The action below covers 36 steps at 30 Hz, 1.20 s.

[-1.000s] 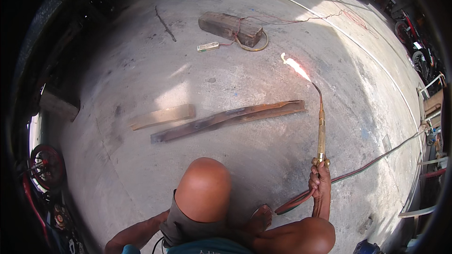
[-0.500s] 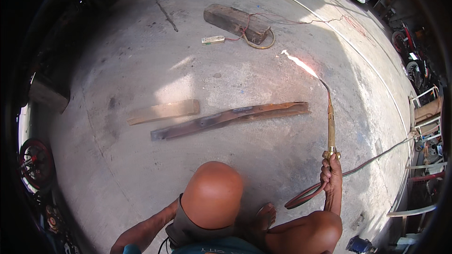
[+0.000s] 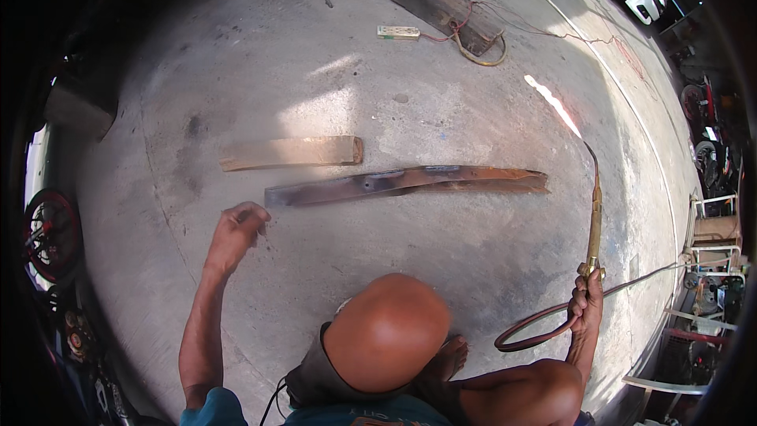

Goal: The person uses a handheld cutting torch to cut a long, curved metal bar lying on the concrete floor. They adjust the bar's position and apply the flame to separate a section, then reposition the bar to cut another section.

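My right hand (image 3: pixel 587 300) is closed around the brass handle of a lit gas torch (image 3: pixel 596 225). Its bright flame (image 3: pixel 553 106) points up and to the left, away from the metal. On the concrete lies a long, rusty, bent metal channel (image 3: pixel 410 181), dark at its left end. Close to that end, just below and left of it, is my left hand (image 3: pixel 240 230); its fingers are loosely bent and slightly apart, with nothing seen in them. A wooden block (image 3: pixel 292 153) rests just beyond the channel, to the left.
The torch's hoses (image 3: pixel 524 331) loop beside my right knee and run off right. Farther away are a heavy dark beam (image 3: pixel 441 12), a power strip (image 3: pixel 398 33) and thin cords. Metal frames (image 3: pixel 714 268) stand at the right, a red-rimmed wheel (image 3: pixel 51 235) at the left.
My left hand has come out from beside my knee and forward to the channel's left end. The torch stays lit in my right hand; the whole view has shifted a little.
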Each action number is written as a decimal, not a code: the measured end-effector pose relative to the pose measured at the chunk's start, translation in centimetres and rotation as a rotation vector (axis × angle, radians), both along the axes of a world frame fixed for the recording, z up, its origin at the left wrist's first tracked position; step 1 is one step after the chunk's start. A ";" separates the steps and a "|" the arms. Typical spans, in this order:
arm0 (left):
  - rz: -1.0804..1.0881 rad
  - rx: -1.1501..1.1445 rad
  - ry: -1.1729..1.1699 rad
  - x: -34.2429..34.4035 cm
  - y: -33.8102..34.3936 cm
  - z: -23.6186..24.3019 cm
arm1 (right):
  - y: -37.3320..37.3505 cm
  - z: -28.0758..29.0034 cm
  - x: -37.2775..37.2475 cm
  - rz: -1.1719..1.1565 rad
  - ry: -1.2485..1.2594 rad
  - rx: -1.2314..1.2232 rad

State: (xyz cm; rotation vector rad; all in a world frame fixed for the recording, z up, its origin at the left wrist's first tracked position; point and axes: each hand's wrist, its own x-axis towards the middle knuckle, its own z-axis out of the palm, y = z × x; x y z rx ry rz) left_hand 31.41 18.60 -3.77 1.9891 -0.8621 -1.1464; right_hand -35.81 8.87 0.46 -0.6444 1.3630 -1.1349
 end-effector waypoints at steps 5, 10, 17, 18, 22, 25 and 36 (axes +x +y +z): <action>-0.075 0.014 -0.786 13.1 -8.8 -2.1 | -0.3 0.8 0.1 -0.035 0.022 0.005; -0.657 0.131 -1.048 20.4 -13.4 -10.1 | -1.1 0.9 1.8 -0.079 0.026 0.006; -0.811 0.220 -1.035 19.6 -14.1 -15.1 | -0.6 1.6 2.2 -0.099 0.060 0.073; -0.788 0.241 -1.042 20.0 -13.9 -15.8 | -0.6 1.4 2.3 -0.097 0.065 0.081; -0.797 0.197 -1.056 20.1 -14.1 -15.0 | -0.5 1.2 2.4 -0.091 0.062 0.081; -0.912 0.206 -1.108 18.2 -14.9 -8.7 | -0.5 1.0 2.9 -0.119 0.056 0.071; -0.721 0.134 -0.897 7.9 -11.2 4.8 | 0.1 0.4 1.3 -0.076 -0.048 0.050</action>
